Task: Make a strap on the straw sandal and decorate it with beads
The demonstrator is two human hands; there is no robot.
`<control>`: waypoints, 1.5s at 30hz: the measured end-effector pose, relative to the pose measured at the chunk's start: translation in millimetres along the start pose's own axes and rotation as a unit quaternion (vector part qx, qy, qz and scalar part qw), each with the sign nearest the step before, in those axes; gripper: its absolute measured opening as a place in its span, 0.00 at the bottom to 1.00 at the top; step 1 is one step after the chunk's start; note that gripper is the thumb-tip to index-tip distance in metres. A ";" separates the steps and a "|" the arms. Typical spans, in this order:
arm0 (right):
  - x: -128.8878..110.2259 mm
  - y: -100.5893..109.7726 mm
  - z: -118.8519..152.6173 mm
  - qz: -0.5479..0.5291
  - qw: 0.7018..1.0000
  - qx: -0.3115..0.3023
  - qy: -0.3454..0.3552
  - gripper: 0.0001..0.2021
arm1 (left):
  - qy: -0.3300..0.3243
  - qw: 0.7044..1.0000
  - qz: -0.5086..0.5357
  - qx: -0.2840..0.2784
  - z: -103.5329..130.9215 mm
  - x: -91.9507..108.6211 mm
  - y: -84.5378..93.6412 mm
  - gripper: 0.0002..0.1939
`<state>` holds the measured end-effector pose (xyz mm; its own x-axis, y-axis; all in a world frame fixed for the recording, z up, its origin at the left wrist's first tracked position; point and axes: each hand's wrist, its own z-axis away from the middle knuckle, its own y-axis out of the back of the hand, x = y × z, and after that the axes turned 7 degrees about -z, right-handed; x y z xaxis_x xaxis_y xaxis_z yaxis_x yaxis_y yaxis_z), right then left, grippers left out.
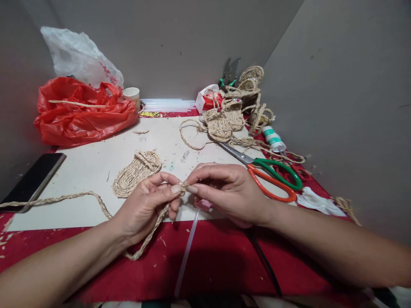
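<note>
A braided straw cord (73,195) runs from the left edge over the phone, loops below my left wrist and rises to my fingers. My left hand (150,201) pinches its end between thumb and forefinger. Touching the same spot, my right hand (229,190) grips the cord's tip with thumb and forefinger. Something pink (204,204) shows under my right fingers, along with a translucent stick (187,252) that slants down toward the table's front. Just beyond my left hand lies an oval woven straw sole (136,173) on the white board.
Scissors (272,171) with green and orange handles lie beyond my right hand. Woven straw pieces and cords (227,119) are heaped at the back right. A red bag (83,117), a paper cup (131,93) and a phone (34,179) are on the left.
</note>
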<state>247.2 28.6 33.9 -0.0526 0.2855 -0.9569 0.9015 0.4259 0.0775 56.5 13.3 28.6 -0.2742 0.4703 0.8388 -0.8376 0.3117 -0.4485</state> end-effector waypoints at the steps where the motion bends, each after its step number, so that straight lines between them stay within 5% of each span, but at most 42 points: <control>1: -1.0 2.0 -1.4 -0.002 1.000 -0.009 -0.006 0.03 | 0.007 1.000 0.001 -0.004 -0.3 0.3 0.7 0.03; 9: -0.4 6.2 -7.7 -0.153 0.969 -0.047 -0.189 0.10 | 0.012 0.998 -0.060 -0.032 -1.9 -0.2 3.4 0.09; 15: -2.9 5.5 -6.4 -0.061 0.989 -0.049 -0.124 0.08 | -0.008 0.998 -0.069 -0.009 0.1 0.7 2.4 0.08; 23: 0.5 6.5 -6.3 0.046 0.996 -0.076 -0.020 0.06 | 0.055 0.998 -0.020 -0.038 -3.9 0.0 5.1 0.08; 29: 1.5 4.5 -4.8 0.028 0.996 -0.077 -0.019 0.06 | 0.054 0.995 -0.035 -0.076 -3.6 3.9 5.5 0.07; 41: 0.2 2.8 -1.9 -0.093 0.985 -0.066 -0.131 0.08 | 0.063 0.993 -0.059 -0.082 -0.5 12.3 4.3 0.08; 45: 0.9 1.9 -1.8 -0.091 0.991 -0.049 -0.089 0.14 | 0.059 0.992 -0.082 -0.076 -0.1 11.6 4.6 0.10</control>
<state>248.1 31.2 33.7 -0.1263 0.0450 -0.9910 0.8370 0.5411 -0.0821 49.5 20.3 36.2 -0.0757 0.4927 0.8669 -0.7833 0.5086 -0.3575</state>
